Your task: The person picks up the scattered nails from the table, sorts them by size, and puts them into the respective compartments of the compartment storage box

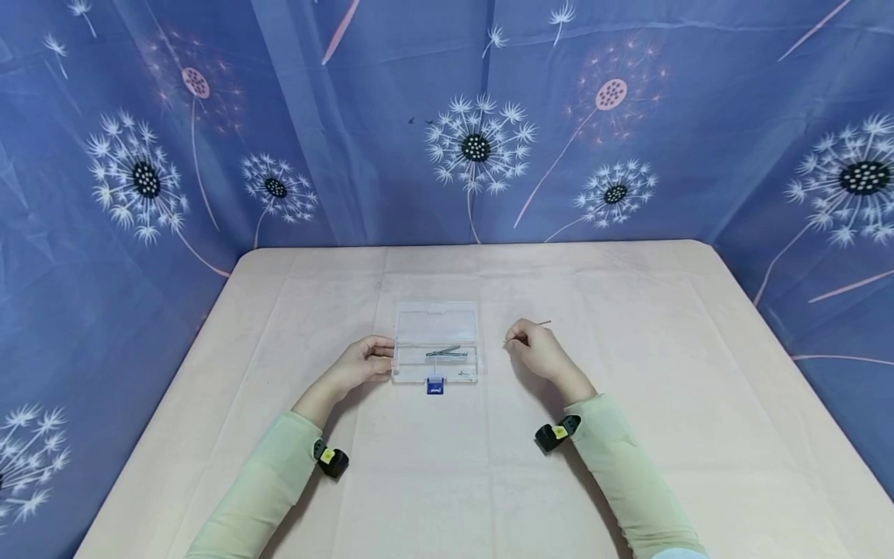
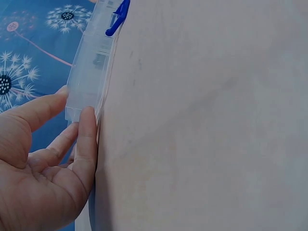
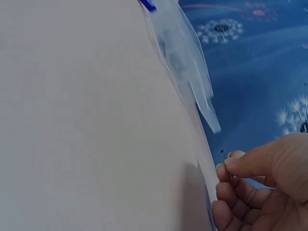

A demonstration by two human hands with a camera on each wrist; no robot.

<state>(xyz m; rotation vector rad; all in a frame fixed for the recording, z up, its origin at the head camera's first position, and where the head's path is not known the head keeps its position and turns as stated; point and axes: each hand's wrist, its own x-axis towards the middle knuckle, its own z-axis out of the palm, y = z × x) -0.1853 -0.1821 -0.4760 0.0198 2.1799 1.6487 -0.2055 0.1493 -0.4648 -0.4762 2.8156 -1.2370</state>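
A clear plastic box (image 1: 436,369) with a blue latch (image 1: 435,386) lies on the table, its lid (image 1: 436,322) raised at the back. My left hand (image 1: 359,363) holds the box at its left end, thumb on one side and fingers on the other. Several long, thin dark metal pieces (image 1: 447,354) lie crossed inside, with tiny ones (image 1: 466,374) near the front right. To the right of the box, my right hand (image 1: 539,353) pinches a thin nail (image 3: 223,153) between thumb and index finger, its small head showing above the fingertips.
A pale pink cloth covers the table (image 1: 419,481). Blue curtains (image 1: 391,178) with dandelion prints hang behind it and at both sides. A small black camera (image 1: 333,462) is strapped to the left wrist, another black camera (image 1: 552,437) to the right.
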